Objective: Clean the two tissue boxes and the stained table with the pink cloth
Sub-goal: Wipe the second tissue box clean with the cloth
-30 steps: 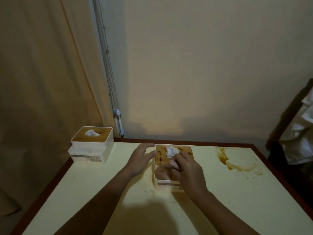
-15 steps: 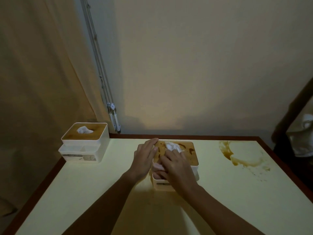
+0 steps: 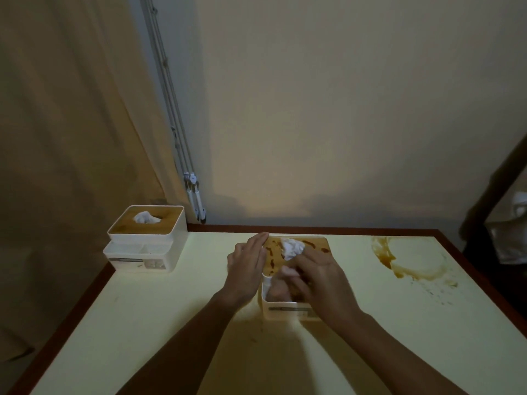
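Observation:
A white tissue box (image 3: 288, 309) with a brown, stained lid stands mid-table, a tuft of tissue (image 3: 291, 248) poking from its top. My left hand (image 3: 247, 266) lies flat against its left side. My right hand (image 3: 316, 276) is on the front of the box, fingers curled on a bunched pale pink cloth (image 3: 281, 283) in the front tray. A second tissue box (image 3: 146, 243) stands at the table's far left corner, apart from both hands. A brown ring-shaped stain (image 3: 399, 260) marks the cream table (image 3: 159, 323) at the far right.
A beige curtain hangs to the left and a plain wall rises behind the table. White rods (image 3: 196, 201) lean in the corner behind the left box. Dark furniture with white items (image 3: 510, 232) stands past the table's right edge. Small brown smears lie below the middle box.
The camera view has shifted slightly. My right hand has slid from the lid toward the front tray of the middle box with the cloth. The left hand stays on the box's left side.

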